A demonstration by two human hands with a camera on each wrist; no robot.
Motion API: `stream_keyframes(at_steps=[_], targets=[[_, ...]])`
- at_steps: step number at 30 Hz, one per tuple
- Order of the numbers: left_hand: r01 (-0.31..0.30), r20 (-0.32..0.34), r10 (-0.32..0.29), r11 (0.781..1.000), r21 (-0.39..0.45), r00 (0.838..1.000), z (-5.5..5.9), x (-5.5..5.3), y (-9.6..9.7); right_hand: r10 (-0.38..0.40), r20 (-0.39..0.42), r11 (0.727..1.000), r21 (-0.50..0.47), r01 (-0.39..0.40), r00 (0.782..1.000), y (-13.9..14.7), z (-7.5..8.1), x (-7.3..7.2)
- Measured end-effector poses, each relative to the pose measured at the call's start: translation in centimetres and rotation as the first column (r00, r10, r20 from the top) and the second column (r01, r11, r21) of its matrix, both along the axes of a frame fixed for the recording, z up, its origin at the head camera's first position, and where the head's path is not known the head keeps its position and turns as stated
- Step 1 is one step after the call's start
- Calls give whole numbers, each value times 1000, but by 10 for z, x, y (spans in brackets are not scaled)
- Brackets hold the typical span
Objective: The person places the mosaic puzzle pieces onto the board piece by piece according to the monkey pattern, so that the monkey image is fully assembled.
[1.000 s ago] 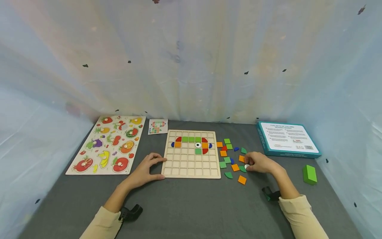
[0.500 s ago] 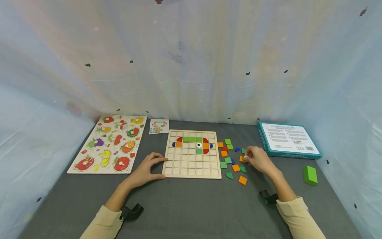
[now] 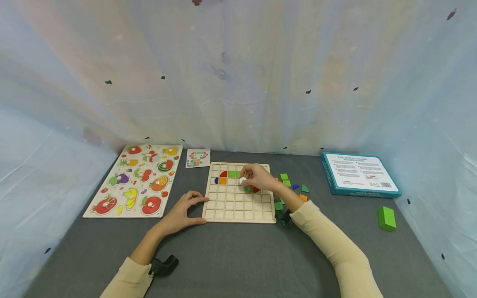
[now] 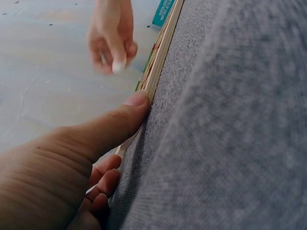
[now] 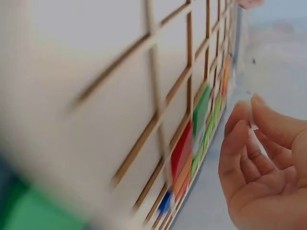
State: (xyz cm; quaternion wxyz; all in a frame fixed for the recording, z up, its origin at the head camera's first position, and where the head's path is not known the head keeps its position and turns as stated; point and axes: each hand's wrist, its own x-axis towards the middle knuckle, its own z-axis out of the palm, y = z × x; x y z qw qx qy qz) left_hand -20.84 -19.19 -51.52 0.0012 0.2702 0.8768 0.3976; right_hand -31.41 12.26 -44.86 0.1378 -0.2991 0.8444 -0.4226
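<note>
My left hand [image 3: 183,210] rests at the left side of a wooden grid board [image 3: 227,206], its thumb by the near corner and fingertips farther up the edge. In the left wrist view the thumb [image 4: 122,117] lies against the board's side. Over the upper part of the board, my right hand [image 3: 258,176] pinches a white round piece [image 3: 243,181] between thumb and fingers. Red, green, orange and blue pieces fill some cells, such as an orange square [image 3: 222,181] and a blue half-disc [image 3: 216,181]; the right hand hides part of the pattern.
Loose pieces lie right of the board, including a green quarter-round [image 3: 304,188], several partly behind the right forearm. A pattern card [image 3: 198,158] lies behind. At left is a fruit puzzle board [image 3: 136,181]; at right, a teal box [image 3: 360,174] and a green block [image 3: 387,218].
The right hand has carried the white round piece leftward from the loose pieces to above the board. The left hand and the board have stayed in place.
</note>
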Motion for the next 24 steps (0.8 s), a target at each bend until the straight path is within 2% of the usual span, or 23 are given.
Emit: stream_keyframes(at_steps=[3, 9, 14, 15, 18, 21, 24], targets=[[0, 1, 0, 1000, -2, 1000, -1, -1, 1, 17, -1, 998, 61, -16, 1000, -22, 0, -7], [1, 4, -1, 1000, -5, 1000, -1, -2, 3, 51, -150, 981, 192, -21, 987, -46, -2, -10], [0, 14, 0, 1000, -2, 1000, -1, -2, 3, 22, -238, 959, 279, 47, 971, -49, -1, -3], [0, 15, 0, 1000, -2, 1000, -1, -2, 3, 23, -273, 951, 304, 64, 962, -48, -1, -1], [0, 16, 0, 1000, -3, 1000, 0, -1, 2, 81, -372, 905, 417, 88, 925, -44, 2, 10], [-1, 10, 1, 1000, -3, 1000, 1, 0, 2, 203, -400, 821, 567, 66, 894, -37, 4, 22], [-3, 4, 3, 1000, -3, 1000, 2, 0, 1, 278, -336, 744, 668, 20, 900, -31, 4, 31]])
